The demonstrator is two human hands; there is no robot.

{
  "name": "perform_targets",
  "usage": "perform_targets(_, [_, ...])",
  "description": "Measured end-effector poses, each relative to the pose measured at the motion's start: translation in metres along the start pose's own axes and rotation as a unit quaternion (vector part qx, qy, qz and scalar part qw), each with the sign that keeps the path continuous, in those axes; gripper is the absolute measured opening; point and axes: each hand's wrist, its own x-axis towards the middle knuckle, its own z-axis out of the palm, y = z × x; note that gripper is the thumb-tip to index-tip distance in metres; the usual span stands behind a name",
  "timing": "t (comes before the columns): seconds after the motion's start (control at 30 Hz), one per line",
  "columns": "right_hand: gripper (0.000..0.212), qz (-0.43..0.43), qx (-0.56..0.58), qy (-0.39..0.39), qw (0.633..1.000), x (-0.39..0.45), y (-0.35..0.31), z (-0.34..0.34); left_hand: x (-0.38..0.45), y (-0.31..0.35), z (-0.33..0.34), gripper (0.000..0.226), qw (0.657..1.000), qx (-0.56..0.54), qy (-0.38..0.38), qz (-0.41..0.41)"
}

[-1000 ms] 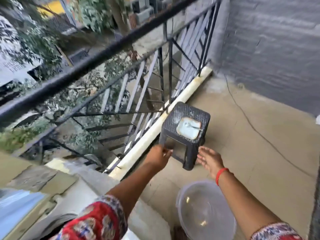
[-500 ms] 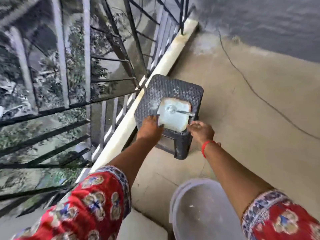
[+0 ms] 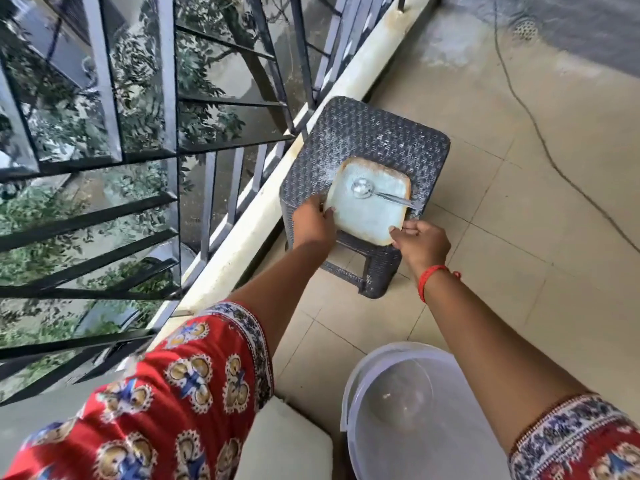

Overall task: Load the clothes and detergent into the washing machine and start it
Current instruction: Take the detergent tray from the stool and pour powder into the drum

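- Fingers (image 3: 327, 214) of the left hand (image 3: 313, 225) curl over the near-left edge of a square tub of pale powder (image 3: 369, 202), the thumb lying on the rim.
- Fingers of the right hand (image 3: 420, 242) pinch the tub's near-right corner, knuckles bent, thumb and forefinger closed on the rim; a red thread is tied round that wrist (image 3: 431, 277).
- That tub (presumably the detergent, though no label shows) sits on top of a dark woven stool (image 3: 367, 140), towards its near-right part; whether it is lifted clear of the seat cannot be told.
- Inside the tub lies a metal spoon (image 3: 377, 194), its bowl towards the tub's middle-left and its handle running out over the right rim.
- White powder dusts the stool's seat around the tub.
- Beside the stool on the left runs a pale kerb (image 3: 263, 216) carrying a dark metal railing (image 3: 166, 98), with trees behind the bars.
- Near the lower edge of the view stands a clear plastic bucket (image 3: 398, 410), on the tiled floor (image 3: 519, 220) and well apart from the stool.
- Both arms wear short red patterned sleeves (image 3: 194, 386).
- Across the floor to the right trails a thin dark cable (image 3: 540, 133), with a small round drain (image 3: 525, 28) near the far wall.
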Motion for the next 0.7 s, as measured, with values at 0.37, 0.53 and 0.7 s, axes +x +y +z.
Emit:
perform_targets(0.37, [0.018, -0.077, -0.030, -0.064, 0.994, -0.113, -0.077, -0.061, -0.105, 0.014, -0.109, 0.017, 0.997, -0.063, 0.010, -0.040])
perform_targets(0.53, [0.014, -0.145, -0.074, -0.110, 0.981, -0.191, -0.133, -0.089, -0.171, 0.022, -0.182, 0.012, 0.971, -0.194, 0.024, -0.138])
perform_targets(0.7, [0.024, -0.220, -0.085, -0.182, 0.955, -0.281, -0.174, -0.106, -0.259, 0.006, -0.259, 0.006, 0.926, -0.343, 0.065, -0.144])
